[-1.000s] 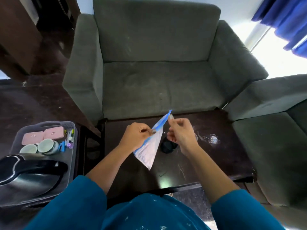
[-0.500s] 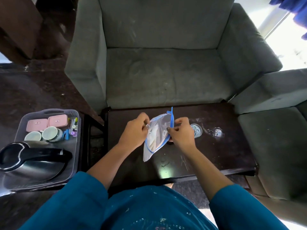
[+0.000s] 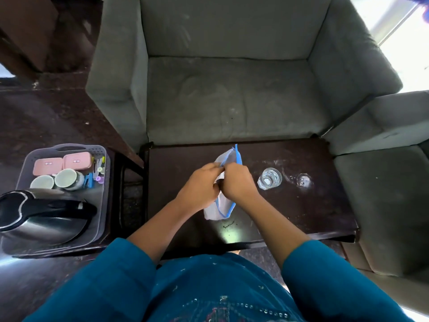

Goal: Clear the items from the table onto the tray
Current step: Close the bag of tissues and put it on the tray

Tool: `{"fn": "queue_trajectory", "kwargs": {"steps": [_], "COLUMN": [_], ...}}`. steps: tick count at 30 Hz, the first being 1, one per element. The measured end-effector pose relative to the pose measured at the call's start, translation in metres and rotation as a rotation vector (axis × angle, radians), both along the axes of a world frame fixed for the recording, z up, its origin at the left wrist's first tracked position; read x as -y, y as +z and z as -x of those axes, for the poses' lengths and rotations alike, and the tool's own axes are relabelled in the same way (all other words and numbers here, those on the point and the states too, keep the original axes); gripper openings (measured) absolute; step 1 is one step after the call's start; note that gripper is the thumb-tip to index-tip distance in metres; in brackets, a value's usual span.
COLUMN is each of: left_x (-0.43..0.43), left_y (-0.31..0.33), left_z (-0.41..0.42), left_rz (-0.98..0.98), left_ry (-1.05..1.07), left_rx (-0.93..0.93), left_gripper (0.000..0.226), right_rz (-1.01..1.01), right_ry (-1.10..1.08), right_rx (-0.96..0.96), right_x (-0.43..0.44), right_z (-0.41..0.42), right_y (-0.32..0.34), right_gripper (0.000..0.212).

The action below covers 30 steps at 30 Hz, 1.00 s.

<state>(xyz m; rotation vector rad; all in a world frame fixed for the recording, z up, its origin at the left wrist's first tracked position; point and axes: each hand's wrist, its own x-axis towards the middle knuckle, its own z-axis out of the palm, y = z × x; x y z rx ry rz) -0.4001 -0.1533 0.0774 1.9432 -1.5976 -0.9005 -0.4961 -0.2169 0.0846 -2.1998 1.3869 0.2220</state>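
A clear plastic zip bag (image 3: 220, 209) with a blue seal edge is held over the dark table (image 3: 308, 212). My left hand (image 3: 199, 189) and my right hand (image 3: 236, 184) are pressed together on its middle, both gripping it. Its top corner sticks up behind the hands and its bottom hangs near the tabletop. A clear drinking glass (image 3: 269, 178) stands on the table just right of my right hand. The grey tray (image 3: 99, 205) sits on a side stand to the left.
The tray holds a black and steel kettle (image 3: 44, 217), two pink boxes (image 3: 61, 161), two pale cups (image 3: 55, 181) and small coloured items. A wet patch (image 3: 303, 181) marks the table right of the glass. A grey sofa (image 3: 232, 96) borders the far and right sides.
My hands have come closer together on the bag and lowered it toward the table. The bag went from stretched out to bunched between them. The glass came into view.
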Motion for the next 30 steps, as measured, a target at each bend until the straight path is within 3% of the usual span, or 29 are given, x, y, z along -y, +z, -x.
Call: {"fn": "queue_trajectory", "kwargs": {"steps": [2, 4, 8, 11, 14, 19, 21, 27, 30], "left_x": [-0.003, -0.007, -0.016, -0.019, -0.018, -0.019, -0.019, -0.013, -0.009], "left_y": [0.0, 0.0, 0.001, 0.001, -0.005, -0.022, -0.028, -0.039, -0.039], "left_z": [0.0, -0.001, 0.002, 0.003, -0.002, -0.022, -0.026, -0.036, -0.043], "left_rz": [0.0, -0.005, 0.001, 0.012, -0.016, -0.123, -0.127, -0.159, -0.14], "left_ry": [0.011, 0.035, 0.089, 0.098, 0.113, 0.179, 0.193, 0.274, 0.357], "left_rx": [-0.049, -0.084, -0.106, -0.123, -0.064, 0.016, -0.006, 0.085, -0.016], "left_gripper": [0.056, 0.056, 0.056, 0.056, 0.056, 0.057, 0.056, 0.049, 0.042], "right_rz": [-0.07, -0.085, -0.039, -0.087, -0.087, -0.119, -0.185, -0.621, -0.725], "right_ry": [-0.035, -0.065, -0.103, -0.052, 0.016, 0.122, 0.101, -0.29, -0.413], "right_rx": [-0.021, -0.062, -0.129, -0.134, -0.067, 0.118, 0.206, 0.684, 0.831], "right_x": [0.004, 0.007, 0.002, -0.002, -0.002, -0.004, -0.002, 0.02, 0.037], "right_z": [-0.004, -0.007, -0.011, -0.013, -0.017, -0.018, -0.012, 0.019, 0.039], "right_y": [-0.01, -0.021, -0.041, -0.05, -0.046, -0.025, -0.017, 0.007, 0.01], "right_gripper": [0.026, 0.006, 0.032, 0.012, 0.011, 0.009, 0.021, 0.026, 0.031]}}
